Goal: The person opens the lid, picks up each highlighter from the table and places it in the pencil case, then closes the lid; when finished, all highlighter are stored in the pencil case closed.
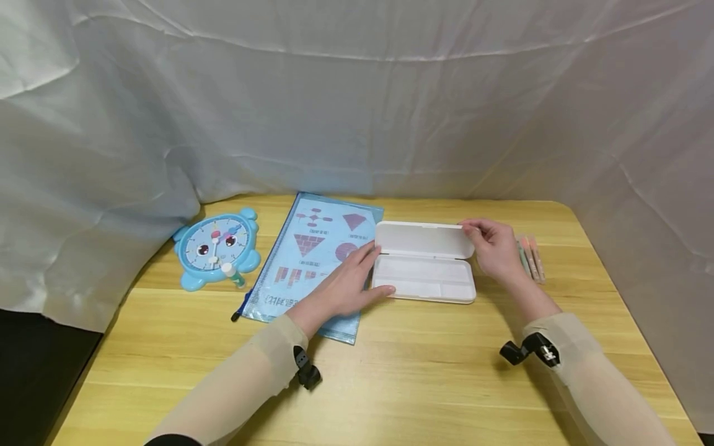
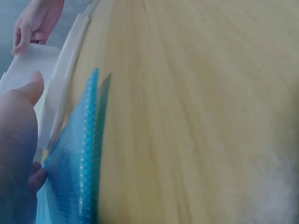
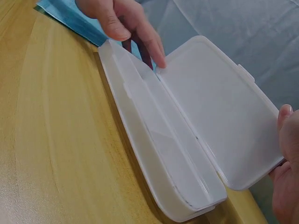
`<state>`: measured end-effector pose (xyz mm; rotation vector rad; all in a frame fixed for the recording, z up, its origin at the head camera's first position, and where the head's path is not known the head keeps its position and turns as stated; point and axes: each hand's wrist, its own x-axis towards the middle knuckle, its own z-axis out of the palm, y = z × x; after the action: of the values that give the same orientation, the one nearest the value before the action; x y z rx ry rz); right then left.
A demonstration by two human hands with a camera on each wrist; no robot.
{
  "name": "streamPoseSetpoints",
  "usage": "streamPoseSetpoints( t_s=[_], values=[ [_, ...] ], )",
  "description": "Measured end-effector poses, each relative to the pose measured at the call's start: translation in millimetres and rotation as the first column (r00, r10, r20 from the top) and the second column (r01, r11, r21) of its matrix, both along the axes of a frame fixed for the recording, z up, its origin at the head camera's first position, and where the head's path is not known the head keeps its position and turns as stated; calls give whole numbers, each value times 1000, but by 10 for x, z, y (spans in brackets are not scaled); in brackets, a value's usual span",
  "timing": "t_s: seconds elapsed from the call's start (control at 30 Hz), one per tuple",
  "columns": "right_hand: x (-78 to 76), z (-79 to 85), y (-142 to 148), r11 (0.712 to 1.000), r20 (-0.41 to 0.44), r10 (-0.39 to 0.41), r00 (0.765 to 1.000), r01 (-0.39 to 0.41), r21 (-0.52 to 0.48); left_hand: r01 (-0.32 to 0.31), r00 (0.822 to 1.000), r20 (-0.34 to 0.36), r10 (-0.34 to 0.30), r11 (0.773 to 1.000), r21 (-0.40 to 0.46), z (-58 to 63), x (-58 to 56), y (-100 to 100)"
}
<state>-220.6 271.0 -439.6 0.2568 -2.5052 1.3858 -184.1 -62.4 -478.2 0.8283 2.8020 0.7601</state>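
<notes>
A white pencil case (image 1: 424, 282) lies on the table with its lid (image 3: 219, 107) raised, showing a divided inside with nothing in it. At the lid's right end, my right hand (image 1: 493, 248) pinches the edge between thumb and fingers. My left hand (image 1: 348, 282) is at the case's left end, its thumb by the near rim and its extended fingers reaching toward the hinge side. Under that hand and forearm lies a blue zip document pouch (image 1: 307, 254) printed with diagrams; its edge lifts a little in the left wrist view.
Left of the pouch lies a blue toy clock (image 1: 217, 248) with a cartoon face. A small glue stick (image 1: 233, 274) stands against its near side. Several pastel pens (image 1: 532, 259) lie beyond my right hand. A pale curtain (image 1: 390, 111) hangs behind the wooden table (image 1: 424, 384).
</notes>
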Motion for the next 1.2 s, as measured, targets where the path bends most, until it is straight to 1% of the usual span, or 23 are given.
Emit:
streamPoseSetpoints(
  t_s=[0.17, 0.37, 0.63, 0.73, 0.93, 1.2],
  values=[
    [-5, -2, 0, 1000, -5, -1, 1000, 1, -4, 7, 1000, -11, -7, 1000, -19, 28, -22, 6],
    [0, 9, -8, 1000, -6, -3, 1000, 3, -13, 24, 1000, 17, -24, 1000, -16, 22, -39, -1],
    [7, 2, 3, 1000, 14, 0, 1000, 0, -25, 22, 999, 38, -22, 1000, -16, 16, -43, 16],
    [-2, -1, 4, 1000, 25, -5, 1000, 5, -11, 24, 998, 59, -24, 1000, -4, 25, -59, 14],
    [-19, -12, 20, 1000, 22, -3, 1000, 3, -5, 53, 992, 112, -53, 999, 9, 45, -125, -43],
    [-22, -1, 20, 1000, 18, 4, 1000, -4, -11, 57, 992, 108, -58, 998, 11, 107, -143, -49]
  ],
)
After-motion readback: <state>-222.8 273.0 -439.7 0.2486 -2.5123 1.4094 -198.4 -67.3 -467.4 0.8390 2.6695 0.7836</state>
